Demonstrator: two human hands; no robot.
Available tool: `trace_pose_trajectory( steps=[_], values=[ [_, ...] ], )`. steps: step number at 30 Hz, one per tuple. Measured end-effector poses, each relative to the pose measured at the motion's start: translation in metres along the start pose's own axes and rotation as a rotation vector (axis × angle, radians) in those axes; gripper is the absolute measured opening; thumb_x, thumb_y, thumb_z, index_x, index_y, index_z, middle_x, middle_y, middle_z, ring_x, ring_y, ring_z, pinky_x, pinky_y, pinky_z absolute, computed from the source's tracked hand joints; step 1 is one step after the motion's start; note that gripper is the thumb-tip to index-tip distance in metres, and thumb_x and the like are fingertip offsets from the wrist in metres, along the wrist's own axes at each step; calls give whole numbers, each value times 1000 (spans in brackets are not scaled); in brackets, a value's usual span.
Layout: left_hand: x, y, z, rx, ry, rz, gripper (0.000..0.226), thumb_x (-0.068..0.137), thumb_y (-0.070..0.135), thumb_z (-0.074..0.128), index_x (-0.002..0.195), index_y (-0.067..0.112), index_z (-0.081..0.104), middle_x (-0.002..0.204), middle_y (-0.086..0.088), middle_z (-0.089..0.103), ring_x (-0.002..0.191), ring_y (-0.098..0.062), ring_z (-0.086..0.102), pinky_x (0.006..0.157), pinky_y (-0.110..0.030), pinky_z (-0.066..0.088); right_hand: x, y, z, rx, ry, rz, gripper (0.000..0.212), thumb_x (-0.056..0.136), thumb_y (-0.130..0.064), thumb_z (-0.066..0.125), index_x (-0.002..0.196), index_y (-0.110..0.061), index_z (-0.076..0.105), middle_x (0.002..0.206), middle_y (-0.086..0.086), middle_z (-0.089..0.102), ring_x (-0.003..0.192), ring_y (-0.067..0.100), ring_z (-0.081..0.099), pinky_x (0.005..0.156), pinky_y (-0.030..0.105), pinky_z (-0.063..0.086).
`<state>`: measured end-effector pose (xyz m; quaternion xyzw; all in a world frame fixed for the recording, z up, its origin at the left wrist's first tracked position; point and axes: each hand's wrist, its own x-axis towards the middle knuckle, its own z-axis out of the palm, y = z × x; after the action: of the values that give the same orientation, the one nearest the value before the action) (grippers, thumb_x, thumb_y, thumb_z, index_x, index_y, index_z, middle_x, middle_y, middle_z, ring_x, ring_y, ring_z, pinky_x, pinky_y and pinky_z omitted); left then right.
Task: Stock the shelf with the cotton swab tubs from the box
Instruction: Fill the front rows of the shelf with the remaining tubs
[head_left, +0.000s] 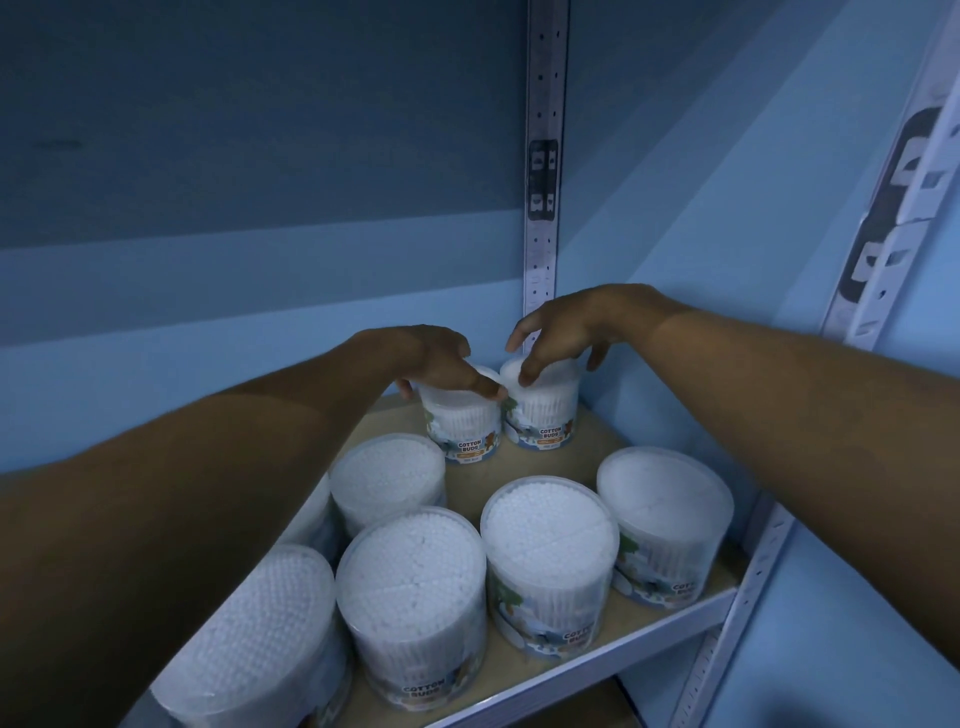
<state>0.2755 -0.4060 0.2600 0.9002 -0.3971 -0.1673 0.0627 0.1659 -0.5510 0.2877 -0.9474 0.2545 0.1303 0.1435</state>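
At the shelf's (582, 452) twelve o'clock corner, the left hand (441, 364) clamps a cotton swab tub (460, 426) from above. The right hand (566, 327) hovers with spread fingers, fingertips touching the neighbouring tub (545, 410) at its three o'clock. Five more tubs (550, 540) stand nearer, at six o'clock.

On the flat wooden board of the shelf (587, 441) stand clear round plastic tubs packed with cotton swabs: two at the back corner, the left back tub (460, 423) touching the right back tub (543, 413), both before the perforated metal upright post (543, 156). The left hand (441, 364) lies on top of the left back tub and the right hand (563, 332) over the right one. Nearer, a middle-left tub (387, 475) stands behind a front centre tub (410, 597), with a front-left tub (260, 639) to its left, a centre-right tub (548, 561) to its right, and a far-right tub (665, 519) beside the shelf's right edge.
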Motion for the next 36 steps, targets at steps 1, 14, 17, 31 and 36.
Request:
trace_pose_trajectory(
  steps=[1, 14, 17, 31, 36],
  values=[
    [-1, 0, -1, -14, 1, 6, 94, 74, 71, 66, 149, 24, 35, 149, -1, 41, 122, -27, 52, 89, -39, 57, 1, 0, 1, -5, 17, -6, 64, 80, -49, 78, 138, -42, 52, 149, 2, 44, 123, 32, 54, 89, 44, 59],
    [0, 4, 2, 21, 11, 25, 78, 76, 55, 75, 141, 19, 51, 134, -3, 53, 111, -28, 58, 84, -36, 59, -4, -7, 12, -51, 76, -44, 57, 83, -42, 78, 137, -32, 60, 145, -1, 49, 123, 32, 54, 89, 43, 59],
    [-2, 4, 2, 40, 10, 27, 80, 76, 57, 74, 141, 19, 50, 135, -3, 53, 110, -28, 58, 84, -35, 59, -8, -9, 13, -89, 99, -60, 57, 86, -42, 76, 139, -31, 59, 146, -1, 49, 126, 29, 52, 95, 41, 56],
    [-27, 17, 4, 49, -16, 5, 82, 72, 56, 78, 138, 16, 53, 134, -6, 54, 104, -32, 64, 79, -36, 61, -32, -8, 18, -116, 94, -79, 54, 86, -43, 74, 137, -34, 60, 144, -1, 51, 123, 27, 54, 95, 38, 55],
    [-40, 23, 5, 83, -21, 18, 81, 72, 56, 78, 138, 16, 54, 135, -5, 53, 98, -31, 66, 79, -35, 61, -44, -6, 20, -132, 82, -92, 55, 88, -42, 73, 140, -31, 57, 145, -1, 50, 124, 26, 53, 93, 33, 54]
  ],
)
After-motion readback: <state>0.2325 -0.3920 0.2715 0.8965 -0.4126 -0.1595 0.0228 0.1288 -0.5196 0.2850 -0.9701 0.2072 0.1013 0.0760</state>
